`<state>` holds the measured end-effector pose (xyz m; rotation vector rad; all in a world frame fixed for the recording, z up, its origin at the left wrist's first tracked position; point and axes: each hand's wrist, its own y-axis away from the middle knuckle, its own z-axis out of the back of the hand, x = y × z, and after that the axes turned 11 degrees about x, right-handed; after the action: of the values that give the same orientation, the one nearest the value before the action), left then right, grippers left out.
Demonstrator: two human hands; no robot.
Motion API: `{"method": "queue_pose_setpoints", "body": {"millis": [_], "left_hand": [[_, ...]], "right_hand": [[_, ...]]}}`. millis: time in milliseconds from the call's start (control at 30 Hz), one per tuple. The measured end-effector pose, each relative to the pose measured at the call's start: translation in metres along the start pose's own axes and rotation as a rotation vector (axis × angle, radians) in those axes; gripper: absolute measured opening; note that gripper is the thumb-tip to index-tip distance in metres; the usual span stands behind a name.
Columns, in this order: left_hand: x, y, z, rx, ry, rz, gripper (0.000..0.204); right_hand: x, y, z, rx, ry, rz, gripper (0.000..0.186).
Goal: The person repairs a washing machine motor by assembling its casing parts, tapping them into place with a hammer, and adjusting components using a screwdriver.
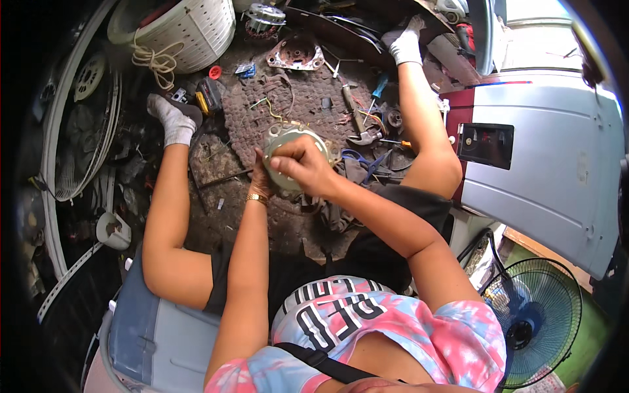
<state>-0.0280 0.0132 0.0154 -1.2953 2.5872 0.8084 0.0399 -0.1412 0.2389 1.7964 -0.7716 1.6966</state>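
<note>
A round grey-green metal part (286, 184), like an electric motor with lugs on its rim, is up off the floor between my legs. My left hand (260, 175) grips its left side, fingers wrapped round the edge. Over its top face, my right hand (303, 164) is closed with the fingers curled in. Whatever lies inside that fist, if anything, is hidden. Beyond the part, a brownish woven mat (255, 114) covers the floor. A claw hammer (357, 118) lies on the mat's right side, near a screwdriver with a blue handle (379, 86).
A rusty metal bracket (296, 52) and a copper-wound motor part (264, 19) lie at the far side. A white basket (190, 36) stands far left. By my left foot sits a yellow-black battery pack (208, 96). Blue scissors (367, 160) lie right. A fan (534, 321) stands near right.
</note>
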Motion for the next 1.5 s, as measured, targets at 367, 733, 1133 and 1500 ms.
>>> {"method": "queue_pose_setpoints", "body": {"millis": [367,733,1133,1500], "left_hand": [[-0.303,-0.025,0.037,-0.499,-0.096,-0.881,0.057],[-0.285,-0.094,0.006,-0.511,-0.012,-0.839,0.065],[-0.032,0.030,-0.043,-0.272,0.111,-0.537,0.064],[0.046,0.076,-0.067,0.176,0.325,-0.471,0.066]], "right_hand": [[-0.188,0.008,0.176,0.521,1.710,-0.178,0.014],[-0.194,0.069,0.259,1.064,2.093,-0.373,0.026],[0.120,0.029,0.068,0.006,1.203,0.085,0.032],[0.083,0.033,0.009,0.080,1.389,0.053,0.035]]}}
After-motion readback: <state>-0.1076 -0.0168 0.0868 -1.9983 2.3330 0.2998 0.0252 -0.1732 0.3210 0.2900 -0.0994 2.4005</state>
